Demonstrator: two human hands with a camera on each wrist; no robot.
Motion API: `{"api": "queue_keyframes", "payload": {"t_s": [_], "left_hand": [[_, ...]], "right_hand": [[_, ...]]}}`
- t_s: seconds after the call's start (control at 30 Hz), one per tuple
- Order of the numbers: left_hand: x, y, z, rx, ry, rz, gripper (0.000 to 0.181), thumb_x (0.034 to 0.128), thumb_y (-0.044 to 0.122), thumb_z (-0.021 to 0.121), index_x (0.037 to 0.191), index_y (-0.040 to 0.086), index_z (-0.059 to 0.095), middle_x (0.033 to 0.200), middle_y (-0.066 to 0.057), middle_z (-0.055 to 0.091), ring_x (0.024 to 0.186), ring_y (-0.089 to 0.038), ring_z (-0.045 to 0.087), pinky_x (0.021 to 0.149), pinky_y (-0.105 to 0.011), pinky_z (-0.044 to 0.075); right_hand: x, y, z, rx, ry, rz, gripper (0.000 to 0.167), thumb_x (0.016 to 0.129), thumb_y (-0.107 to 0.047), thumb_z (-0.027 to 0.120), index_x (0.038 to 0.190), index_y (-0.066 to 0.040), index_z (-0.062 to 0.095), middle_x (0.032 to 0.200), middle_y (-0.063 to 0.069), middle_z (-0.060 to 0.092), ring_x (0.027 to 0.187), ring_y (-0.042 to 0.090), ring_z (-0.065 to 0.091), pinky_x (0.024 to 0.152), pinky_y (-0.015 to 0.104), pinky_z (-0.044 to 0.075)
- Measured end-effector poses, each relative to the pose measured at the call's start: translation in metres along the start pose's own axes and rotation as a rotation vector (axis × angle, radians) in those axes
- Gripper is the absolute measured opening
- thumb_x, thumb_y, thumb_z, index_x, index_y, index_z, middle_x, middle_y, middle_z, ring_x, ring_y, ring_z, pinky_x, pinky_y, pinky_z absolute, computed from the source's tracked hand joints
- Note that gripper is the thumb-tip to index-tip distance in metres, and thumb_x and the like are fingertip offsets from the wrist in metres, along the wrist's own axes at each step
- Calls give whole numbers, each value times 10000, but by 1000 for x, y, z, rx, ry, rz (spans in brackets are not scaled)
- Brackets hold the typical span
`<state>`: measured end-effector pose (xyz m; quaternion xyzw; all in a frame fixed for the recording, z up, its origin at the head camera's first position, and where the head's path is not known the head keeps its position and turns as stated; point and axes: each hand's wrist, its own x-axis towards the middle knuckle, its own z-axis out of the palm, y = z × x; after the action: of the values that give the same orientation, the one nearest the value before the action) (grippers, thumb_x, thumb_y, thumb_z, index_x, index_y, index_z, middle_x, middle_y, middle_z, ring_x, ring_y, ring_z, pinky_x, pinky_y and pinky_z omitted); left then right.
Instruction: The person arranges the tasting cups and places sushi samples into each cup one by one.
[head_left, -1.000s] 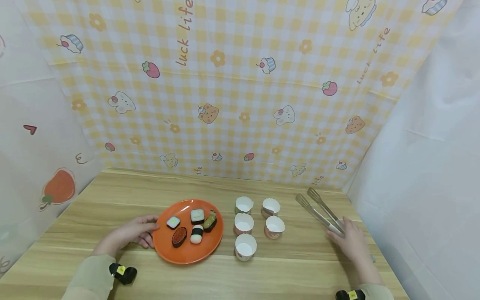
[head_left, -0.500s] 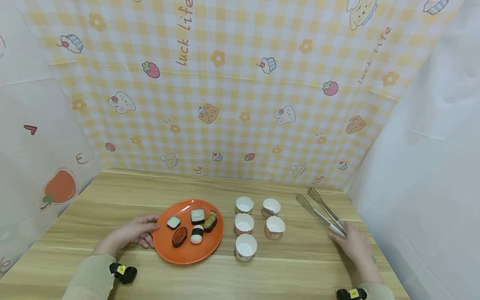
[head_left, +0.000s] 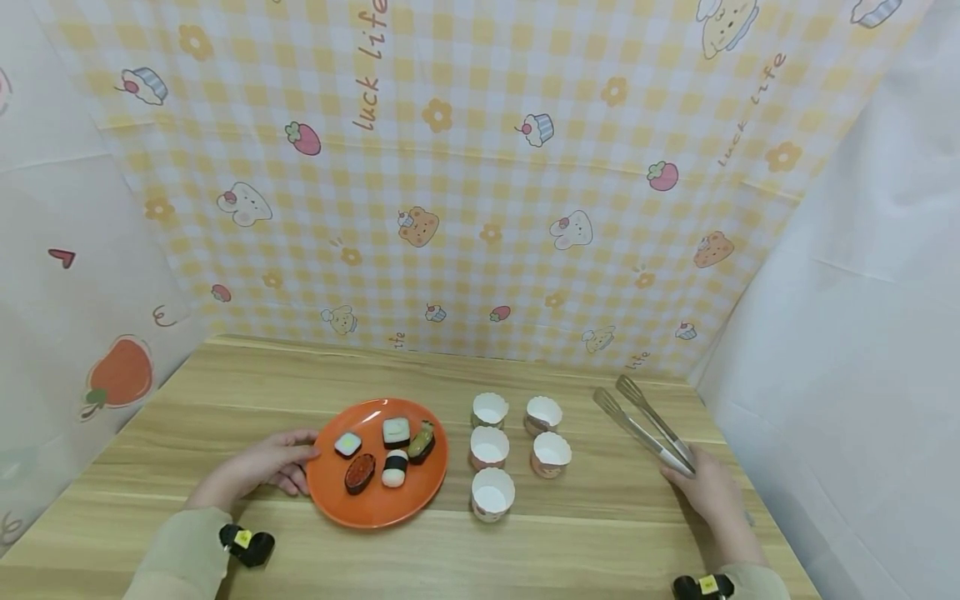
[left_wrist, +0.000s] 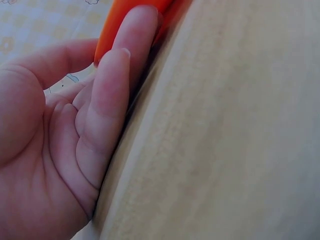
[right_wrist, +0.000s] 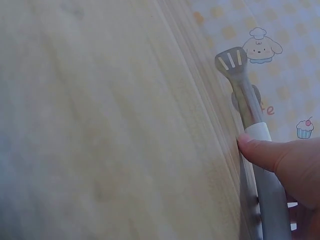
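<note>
Fingers (left_wrist: 107, 95) of the left hand (head_left: 273, 462) are pinching the orange plate (head_left: 375, 507), sushi (head_left: 394, 479) lying just beyond their tips; the right hand's (head_left: 708, 483) fingers, partly hidden, are apparently clamping tongs (right_wrist: 272, 200), cups (head_left: 489, 447) standing between both hands.

Beige sleeves (head_left: 182, 548), black cameras (head_left: 259, 550) (yellow-labelled)

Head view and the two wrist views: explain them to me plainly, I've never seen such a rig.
There is no machine, just a person's bare left hand and right hand. The wide picture looks forward and down from the head; each close one looks from a wrist at that hand's work. On the wooden table are an orange plate bearing five sushi-like pieces, and five paper cups. The left hand holds the plate's edge; the right holds metal tongs.
</note>
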<state>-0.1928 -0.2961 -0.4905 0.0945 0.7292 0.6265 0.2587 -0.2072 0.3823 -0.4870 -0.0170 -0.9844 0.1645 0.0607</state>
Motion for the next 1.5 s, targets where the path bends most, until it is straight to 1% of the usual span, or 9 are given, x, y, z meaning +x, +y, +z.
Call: {"api": "queue_keyframes", "payload": {"t_s": [0.23,0.53,0.67,0.8,0.93,1.17,1.33,1.5], "left_hand": [[0,-1,-1,-5,-4,3,537,1015,169,462,1379,-171,261,797,-154,665,650,-204,655,572,-315,552],[1,-1,-1,3,1,5,548,1016,175,464,1386,-169,253,805,-159,664,651,-209,653,574,-319,552],[0,-1,0,1,4,3,545,1017,175,462,1387,-166,255,811,-158,663,652,-211,653,575,-319,552],[0,-1,0,2,3,0,544,1018,174,459,1386,-169,253,816,-157,664,656,-213,654,580,-321,553],[0,-1,0,3,3,3,538,1016,173,460,1381,-168,260,822,-157,664,661,-216,655,584,-324,554],[0,-1,0,4,2,2,532,1017,174,459,1380,-164,266,824,-154,663,662,-215,654,586,-325,555],[0,-1,0,4,1,4,536,1017,178,461,1382,-164,267,822,-156,664,661,-217,655,584,-327,555],[1,-2,-1,5,-2,7,535,1014,180,467,1376,-163,274,812,-156,663,659,-214,656,582,-326,555]], "right_hand": [[2,2,0,13,-15,15,709,880,-349,685,1294,162,421,1177,378,517,1030,534,517,802,612,427],[3,1,-2,4,-25,30,679,871,-362,695,1273,131,456,1085,330,573,913,450,575,692,548,457],[2,0,-3,0,-24,28,634,867,-333,701,1235,133,480,991,278,604,824,376,587,642,507,458],[1,-3,-4,6,-27,17,587,861,-292,709,1179,153,496,882,203,609,743,307,564,598,464,442],[1,-7,-5,28,-44,14,546,863,-254,709,1136,168,495,848,172,599,727,285,547,599,448,435],[0,-11,-7,62,-67,18,497,889,-217,678,1110,179,473,870,201,592,741,287,545,613,451,443],[0,-12,-8,73,-67,29,509,896,-219,673,1118,186,457,876,215,586,749,296,546,629,469,447],[-3,-12,-7,84,-53,13,524,894,-216,680,1131,191,450,910,246,589,789,326,571,662,496,458]]}}
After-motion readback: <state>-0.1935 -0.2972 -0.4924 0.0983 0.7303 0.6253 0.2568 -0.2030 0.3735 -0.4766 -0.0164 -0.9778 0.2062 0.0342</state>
